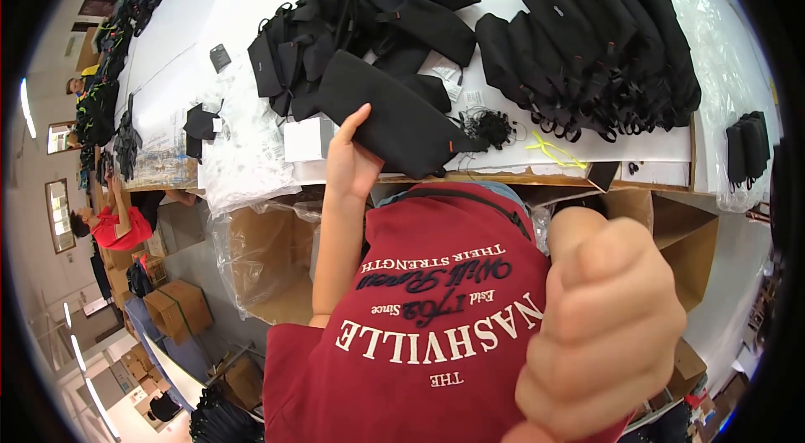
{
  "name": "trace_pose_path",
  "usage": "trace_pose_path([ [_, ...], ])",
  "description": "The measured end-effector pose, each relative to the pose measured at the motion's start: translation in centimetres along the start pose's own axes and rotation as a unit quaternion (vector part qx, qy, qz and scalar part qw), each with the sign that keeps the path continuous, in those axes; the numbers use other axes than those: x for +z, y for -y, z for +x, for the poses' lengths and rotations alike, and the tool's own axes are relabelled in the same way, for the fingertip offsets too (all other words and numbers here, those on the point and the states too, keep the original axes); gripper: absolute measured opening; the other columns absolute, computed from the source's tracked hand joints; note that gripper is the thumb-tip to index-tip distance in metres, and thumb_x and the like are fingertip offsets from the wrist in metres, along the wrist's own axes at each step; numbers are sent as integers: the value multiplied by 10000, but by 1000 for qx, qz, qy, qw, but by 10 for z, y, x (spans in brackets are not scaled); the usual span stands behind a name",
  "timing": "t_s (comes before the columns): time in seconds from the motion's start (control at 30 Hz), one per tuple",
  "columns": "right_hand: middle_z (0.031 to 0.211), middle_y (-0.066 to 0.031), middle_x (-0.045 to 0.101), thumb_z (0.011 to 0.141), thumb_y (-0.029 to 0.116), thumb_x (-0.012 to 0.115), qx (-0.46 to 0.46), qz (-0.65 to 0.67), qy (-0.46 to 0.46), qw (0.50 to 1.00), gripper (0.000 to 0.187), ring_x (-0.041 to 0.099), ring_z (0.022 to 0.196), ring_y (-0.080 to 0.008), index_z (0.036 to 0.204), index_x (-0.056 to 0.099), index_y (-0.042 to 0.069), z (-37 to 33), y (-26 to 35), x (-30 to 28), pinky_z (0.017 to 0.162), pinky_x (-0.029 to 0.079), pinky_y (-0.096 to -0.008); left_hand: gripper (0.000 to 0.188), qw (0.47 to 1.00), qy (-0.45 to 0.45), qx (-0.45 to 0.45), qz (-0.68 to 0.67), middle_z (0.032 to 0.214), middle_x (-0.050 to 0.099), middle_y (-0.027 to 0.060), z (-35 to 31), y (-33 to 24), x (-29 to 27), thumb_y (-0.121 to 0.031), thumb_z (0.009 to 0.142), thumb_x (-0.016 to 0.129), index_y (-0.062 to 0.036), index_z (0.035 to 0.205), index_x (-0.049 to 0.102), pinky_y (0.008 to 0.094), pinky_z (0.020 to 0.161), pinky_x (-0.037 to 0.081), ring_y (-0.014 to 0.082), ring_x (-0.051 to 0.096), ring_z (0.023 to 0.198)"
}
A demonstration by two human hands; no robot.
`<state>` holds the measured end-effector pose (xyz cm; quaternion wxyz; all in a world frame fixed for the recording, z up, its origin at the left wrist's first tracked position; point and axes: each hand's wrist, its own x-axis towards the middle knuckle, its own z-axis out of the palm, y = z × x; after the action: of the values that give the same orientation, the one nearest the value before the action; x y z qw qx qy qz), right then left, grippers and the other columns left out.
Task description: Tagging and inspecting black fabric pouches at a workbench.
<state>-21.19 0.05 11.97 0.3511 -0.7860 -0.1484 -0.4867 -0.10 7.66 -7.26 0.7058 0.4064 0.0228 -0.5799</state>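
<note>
A flat black fabric pouch [390, 112] with a small orange tab lies tilted at the table's near edge. My left hand [354, 160] grips its near left side, thumb on top and the other fingers hidden underneath. Raised close to the camera, my right hand [602, 330] is closed in a fist. Whatever the fist may hold is hidden. Just right of the pouch is a tangle of thin black cords [489, 128]. Behind the pouch, a loose heap of black pouches [314, 36] covers the middle of the table.
At the back right stands a dense stack of black pouches [587, 32]. Yellow cords [553, 150], a white box [307, 139] and clear plastic bags [247, 150] lie along the near edge. Open cartons [272, 254] sit below. A person in red [124, 227] is at far left.
</note>
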Motion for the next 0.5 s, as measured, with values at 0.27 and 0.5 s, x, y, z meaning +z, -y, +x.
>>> trace_pose_path([
  [0.27, 552, -14, 360, 579, 154, 711, 175, 227, -104, 952, 294, 420, 491, -142, 539, 422, 117, -19, 9, 40, 428, 285, -269, 314, 999, 31, 31, 0, 1157, 613, 108, 2, -1, -6, -140, 875, 568, 8, 1151, 570, 397, 984, 416, 247, 568, 1102],
  [0.5, 1215, -172, 553, 766, 336, 639, 223, -363, 50, 903, 504, 444, 1231, -307, 1113, 574, -24, -91, -105, 66, 1064, 293, -433, 345, 997, 60, 27, -25, 1231, 571, 114, 10, 4, -4, -173, 946, 486, 5, 1241, 495, 384, 994, 419, 248, 555, 1129],
])
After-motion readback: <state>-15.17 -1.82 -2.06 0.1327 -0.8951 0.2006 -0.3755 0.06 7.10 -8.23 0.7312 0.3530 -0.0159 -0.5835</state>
